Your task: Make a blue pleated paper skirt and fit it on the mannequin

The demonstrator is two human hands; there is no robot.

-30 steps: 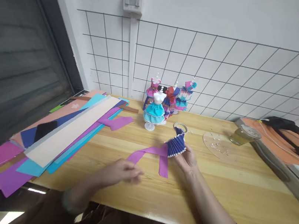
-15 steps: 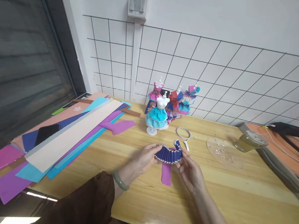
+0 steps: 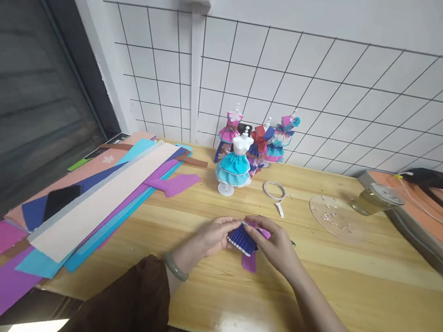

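Observation:
A dark blue pleated strip (image 3: 242, 240) with white edging is held above the table between both hands. My left hand (image 3: 215, 236) grips its left side with fingers closed. My right hand (image 3: 274, 243) pinches the top edge and covers the right part of the strip. A purple piece (image 3: 249, 262) shows beneath the pleats and hands. Behind them stands a small white dress form (image 3: 242, 143) in a turquoise tiered skirt (image 3: 232, 169), with several dressed forms at its back.
Long coloured fabric or paper strips (image 3: 108, 199) lie piled at the left, a black phone-like object (image 3: 62, 202) among them. A ring of tape (image 3: 274, 190), a clear disc with small bits (image 3: 336, 219) and a lidded cup (image 3: 378, 200) are on the right, near an orange surface (image 3: 425, 219).
My right hand has turned over the strip and now pinches its top edge. The pleats are fanned downward, and their curled right end is hidden. The camera view has shifted slightly.

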